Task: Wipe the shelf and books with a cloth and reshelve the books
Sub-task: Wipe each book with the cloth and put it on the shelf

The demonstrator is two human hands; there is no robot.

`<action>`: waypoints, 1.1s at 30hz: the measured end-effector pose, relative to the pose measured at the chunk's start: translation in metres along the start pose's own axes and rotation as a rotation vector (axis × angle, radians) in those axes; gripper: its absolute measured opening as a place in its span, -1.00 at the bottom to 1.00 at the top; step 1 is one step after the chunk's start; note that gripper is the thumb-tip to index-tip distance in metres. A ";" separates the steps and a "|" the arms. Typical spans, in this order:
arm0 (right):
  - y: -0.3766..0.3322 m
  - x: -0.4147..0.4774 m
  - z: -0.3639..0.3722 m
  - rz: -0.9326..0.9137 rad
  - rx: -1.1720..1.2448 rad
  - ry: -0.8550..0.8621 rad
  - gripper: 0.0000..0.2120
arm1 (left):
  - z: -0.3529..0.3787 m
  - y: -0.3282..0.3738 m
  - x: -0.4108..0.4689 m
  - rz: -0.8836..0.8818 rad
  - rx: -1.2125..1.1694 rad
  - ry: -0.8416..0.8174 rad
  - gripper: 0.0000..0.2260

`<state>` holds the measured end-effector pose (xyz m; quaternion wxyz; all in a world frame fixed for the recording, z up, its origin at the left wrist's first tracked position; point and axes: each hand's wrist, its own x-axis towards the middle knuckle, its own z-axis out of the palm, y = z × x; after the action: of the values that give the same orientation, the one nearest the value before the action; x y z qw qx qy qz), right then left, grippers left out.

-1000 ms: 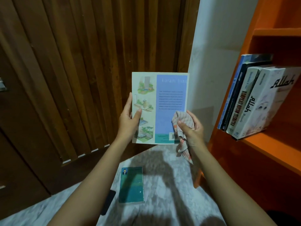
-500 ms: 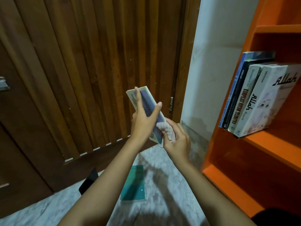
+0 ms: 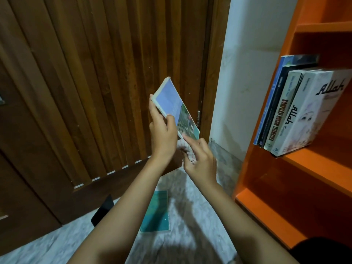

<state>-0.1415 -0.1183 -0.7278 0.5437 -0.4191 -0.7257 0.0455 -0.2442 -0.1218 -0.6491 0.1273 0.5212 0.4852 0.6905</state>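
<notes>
Gripping: left hand (image 3: 162, 134) holds thin blue paperback book (image 3: 171, 103), tilted.
Wiping: right hand (image 3: 202, 161) clutches pale checked cloth (image 3: 187, 152) at the book's lower corner; brace cover firmly.

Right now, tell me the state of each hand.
Left hand: grips the book.
Right hand: holds the cloth, forefinger touching the book's lower corner.

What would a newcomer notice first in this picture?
The eye goes first to the book in the middle, held tilted before the wooden door by the left hand, while the right hand holds a cloth at its lower corner. Next comes the orange shelf on the right, with a row of books leaning on it. A teal book lies on the floor.
</notes>
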 end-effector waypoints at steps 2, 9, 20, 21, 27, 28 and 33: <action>0.002 0.004 -0.003 -0.040 0.051 -0.058 -0.50 | -0.003 -0.001 0.005 -0.010 -0.058 0.049 -0.54; 0.005 0.015 -0.012 0.024 0.385 -0.146 -0.59 | -0.020 -0.004 0.013 -0.064 -0.257 0.152 -0.63; -0.049 0.084 0.004 -0.085 0.264 0.212 -0.71 | -0.021 -0.009 -0.002 -0.114 -0.336 -0.127 -0.62; -0.050 0.088 0.006 -0.129 0.220 0.210 -0.72 | -0.022 -0.009 -0.001 -0.106 -0.349 -0.141 -0.62; 0.008 0.096 0.001 0.472 0.229 0.322 -0.77 | -0.041 -0.021 0.005 -0.179 -0.429 -0.092 -0.65; 0.016 0.094 0.002 0.563 0.224 0.328 -0.77 | -0.042 -0.022 0.005 -0.183 -0.425 -0.090 -0.65; -0.024 0.067 0.019 0.227 0.349 0.236 -0.78 | -0.031 -0.022 0.007 -0.216 -0.444 -0.087 -0.66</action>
<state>-0.1748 -0.0822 -0.6728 0.6804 -0.4001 -0.5864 0.1819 -0.2808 -0.1225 -0.6619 0.3323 0.4549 0.3686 0.7394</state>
